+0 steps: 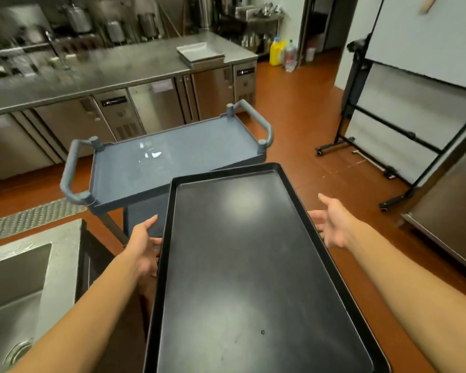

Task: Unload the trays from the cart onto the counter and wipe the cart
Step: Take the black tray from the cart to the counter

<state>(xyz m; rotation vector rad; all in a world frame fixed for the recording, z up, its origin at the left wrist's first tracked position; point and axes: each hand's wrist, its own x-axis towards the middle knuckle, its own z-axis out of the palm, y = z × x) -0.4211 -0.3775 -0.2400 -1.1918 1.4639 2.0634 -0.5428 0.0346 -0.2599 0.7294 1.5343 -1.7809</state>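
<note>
- The black tray [253,265] is carried between both hands, clear of the cart [172,154], with its near end cut off by the bottom edge of the view.
- Long axis: it runs away from the person, with the far end angled slightly to the right and overlapping the cart's near right corner in the view.
- The left hand [143,246] is at the tray's left long edge, about midway along the visible length. Its fingers reach toward and under the rim. The thumb lies straight above. Whether the fingers curl round the rim cannot be told, because the tray hides them.
- The right hand [334,224] is at the right long edge, opposite the left hand. Its palm faces the tray, and its fingers are spread and fairly straight. The fingertips disappear behind the rim, so contact is likely but not confirmed.
- Both hands sit at about the same distance from the tray; neither is clearly nearer.
- The counter [105,71] lies beyond the cart, ahead and to the left. A stack of grey trays [201,52] already rests on its right end.
- Judgement: the tray must pass over or around the cart to reach the counter.
- The cart's top shelf shows no trays; its lower shelves are hidden.
- The far counter is blurred.
</note>
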